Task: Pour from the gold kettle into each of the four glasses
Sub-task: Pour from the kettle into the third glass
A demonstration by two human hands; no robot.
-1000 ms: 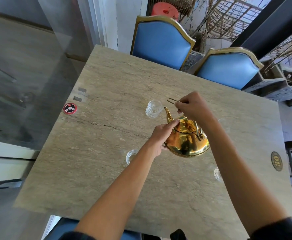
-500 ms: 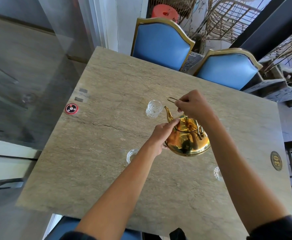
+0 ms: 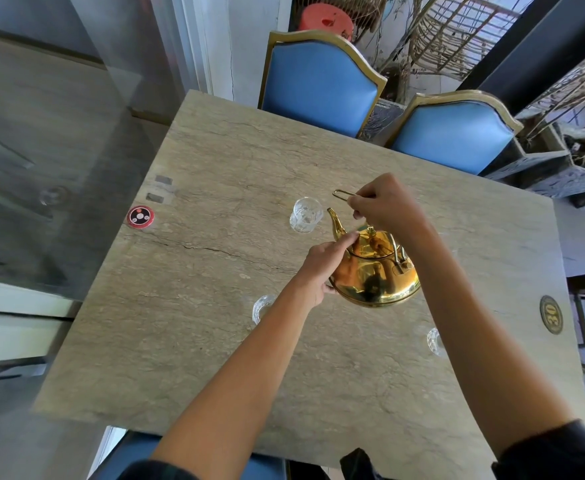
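Observation:
The gold kettle [image 3: 375,277] hangs above the stone table [image 3: 214,271], spout pointing up-left toward a clear glass [image 3: 305,215]. My right hand [image 3: 386,206] grips the kettle's wire handle from above. My left hand [image 3: 322,268] rests against the kettle's left side, fingertips on the lid edge. A second glass [image 3: 261,308] stands just left of my left wrist. A third glass [image 3: 434,341] shows at the near right, partly behind my right forearm. A fourth glass is mostly hidden behind my right arm.
Two blue chairs with gold frames [image 3: 318,81] [image 3: 453,136] stand at the table's far side. A red and black round disc [image 3: 140,216] lies at the left edge, and a round number plaque [image 3: 550,314] at the right edge. A glass partition runs along the left.
The kettle and both hands have barely shifted; the spout stays beside the far glass. The view has moved slightly.

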